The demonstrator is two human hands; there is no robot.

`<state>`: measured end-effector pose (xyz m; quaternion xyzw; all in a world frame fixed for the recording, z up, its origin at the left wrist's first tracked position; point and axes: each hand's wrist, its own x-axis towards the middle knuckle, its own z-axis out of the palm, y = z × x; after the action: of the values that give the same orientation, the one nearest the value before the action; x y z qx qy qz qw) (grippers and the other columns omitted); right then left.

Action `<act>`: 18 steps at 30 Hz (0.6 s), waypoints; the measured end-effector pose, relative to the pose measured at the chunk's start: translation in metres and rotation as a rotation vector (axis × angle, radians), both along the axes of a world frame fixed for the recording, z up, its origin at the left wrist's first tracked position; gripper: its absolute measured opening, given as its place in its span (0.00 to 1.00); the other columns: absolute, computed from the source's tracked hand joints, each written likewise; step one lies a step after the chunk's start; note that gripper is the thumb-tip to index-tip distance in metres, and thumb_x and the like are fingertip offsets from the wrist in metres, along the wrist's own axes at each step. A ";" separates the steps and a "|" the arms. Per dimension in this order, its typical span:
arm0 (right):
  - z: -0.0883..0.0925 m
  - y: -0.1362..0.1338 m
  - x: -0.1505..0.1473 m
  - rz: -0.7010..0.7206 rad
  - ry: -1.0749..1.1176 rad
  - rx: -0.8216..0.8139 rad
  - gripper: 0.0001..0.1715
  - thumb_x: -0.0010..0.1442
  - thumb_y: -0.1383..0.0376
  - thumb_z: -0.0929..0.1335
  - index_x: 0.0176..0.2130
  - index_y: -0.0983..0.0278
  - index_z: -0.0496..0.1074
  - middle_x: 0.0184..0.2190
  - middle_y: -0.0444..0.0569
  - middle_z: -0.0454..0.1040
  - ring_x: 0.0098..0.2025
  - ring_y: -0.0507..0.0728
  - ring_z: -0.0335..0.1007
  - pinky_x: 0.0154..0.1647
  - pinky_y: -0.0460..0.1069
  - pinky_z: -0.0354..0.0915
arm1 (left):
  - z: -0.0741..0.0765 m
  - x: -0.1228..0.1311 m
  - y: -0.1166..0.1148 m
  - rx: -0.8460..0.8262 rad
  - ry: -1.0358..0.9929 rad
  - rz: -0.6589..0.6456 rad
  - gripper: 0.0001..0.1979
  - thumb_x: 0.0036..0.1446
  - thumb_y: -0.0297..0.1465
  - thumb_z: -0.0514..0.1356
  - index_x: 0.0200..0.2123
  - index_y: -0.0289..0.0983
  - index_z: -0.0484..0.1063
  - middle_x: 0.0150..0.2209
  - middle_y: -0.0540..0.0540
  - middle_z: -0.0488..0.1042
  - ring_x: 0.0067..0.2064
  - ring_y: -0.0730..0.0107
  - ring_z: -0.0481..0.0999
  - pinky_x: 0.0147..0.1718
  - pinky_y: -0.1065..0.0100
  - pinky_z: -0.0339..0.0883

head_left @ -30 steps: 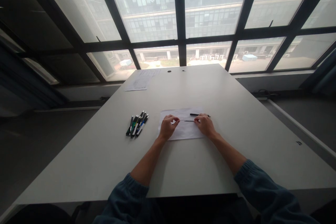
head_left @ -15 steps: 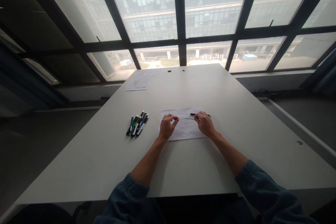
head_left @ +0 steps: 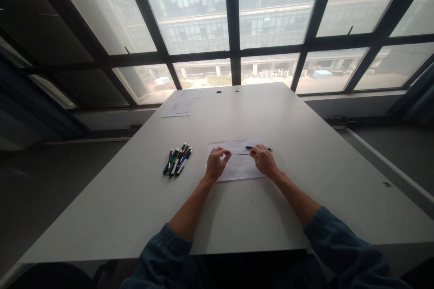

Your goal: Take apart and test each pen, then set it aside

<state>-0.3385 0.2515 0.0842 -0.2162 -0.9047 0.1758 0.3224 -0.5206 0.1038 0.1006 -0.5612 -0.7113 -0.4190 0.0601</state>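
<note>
Above a sheet of white paper (head_left: 237, 169), my right hand (head_left: 263, 160) pinches one end of a thin dark pen refill (head_left: 242, 154), which points left. Facing it, my left hand (head_left: 217, 162) is closed in a pinch of thumb and forefinger at the refill's pale tip. Whatever sits between those left fingertips is too small to make out. Just behind my right fingers lies a black pen part (head_left: 249, 147), partly covered by that hand. Left of the paper, a pile of several pens (head_left: 178, 161) with black, green, white and blue parts rests on the table.
The white table (head_left: 135, 212) runs toward tall windows (head_left: 200, 9). Printed sheets (head_left: 181, 106) lie at its far left. Two small dark round spots (head_left: 219, 92) show near the far edge, and a small dark item (head_left: 387, 184) lies at the right.
My right hand has shifted slightly left with the refill, bringing its tip closer to my left fingertips. The left hand, paper and pens look unmoved.
</note>
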 end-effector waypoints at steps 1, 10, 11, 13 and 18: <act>0.000 0.000 0.000 0.003 -0.002 0.001 0.07 0.64 0.71 0.65 0.33 0.62 0.69 0.35 0.49 0.72 0.39 0.58 0.65 0.42 0.50 0.60 | 0.000 0.000 0.000 -0.001 0.002 -0.003 0.03 0.59 0.31 0.63 0.33 0.38 0.76 0.33 0.48 0.75 0.33 0.67 0.69 0.41 0.63 0.64; 0.006 -0.007 -0.001 0.043 -0.008 0.007 0.07 0.64 0.71 0.65 0.33 0.62 0.69 0.35 0.49 0.72 0.39 0.57 0.65 0.42 0.50 0.60 | 0.001 0.005 0.002 -0.009 0.014 -0.104 0.02 0.58 0.30 0.63 0.34 0.39 0.76 0.35 0.48 0.76 0.39 0.65 0.72 0.42 0.64 0.65; 0.007 -0.008 -0.002 0.050 -0.007 0.010 0.07 0.64 0.71 0.65 0.33 0.62 0.69 0.35 0.49 0.72 0.39 0.58 0.65 0.43 0.50 0.60 | 0.002 0.005 0.002 -0.008 0.013 -0.109 0.02 0.58 0.30 0.63 0.34 0.40 0.76 0.35 0.48 0.76 0.39 0.65 0.72 0.43 0.64 0.65; 0.009 -0.010 -0.002 0.058 -0.007 0.016 0.07 0.64 0.71 0.65 0.33 0.62 0.69 0.35 0.49 0.72 0.40 0.58 0.65 0.43 0.51 0.60 | 0.003 0.007 0.001 -0.012 0.009 -0.114 0.02 0.58 0.29 0.63 0.33 0.40 0.76 0.36 0.47 0.76 0.40 0.64 0.73 0.44 0.63 0.65; 0.009 -0.011 -0.003 0.065 -0.009 0.007 0.07 0.64 0.71 0.65 0.33 0.62 0.70 0.35 0.50 0.72 0.40 0.58 0.65 0.42 0.51 0.61 | 0.006 0.012 0.001 -0.042 -0.010 -0.125 0.03 0.58 0.31 0.63 0.36 0.40 0.77 0.37 0.46 0.76 0.41 0.63 0.73 0.46 0.62 0.65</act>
<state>-0.3412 0.2403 0.0934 -0.1863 -0.9134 0.1821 0.3129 -0.5091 0.1047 0.1071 -0.6036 -0.6837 -0.4097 0.0187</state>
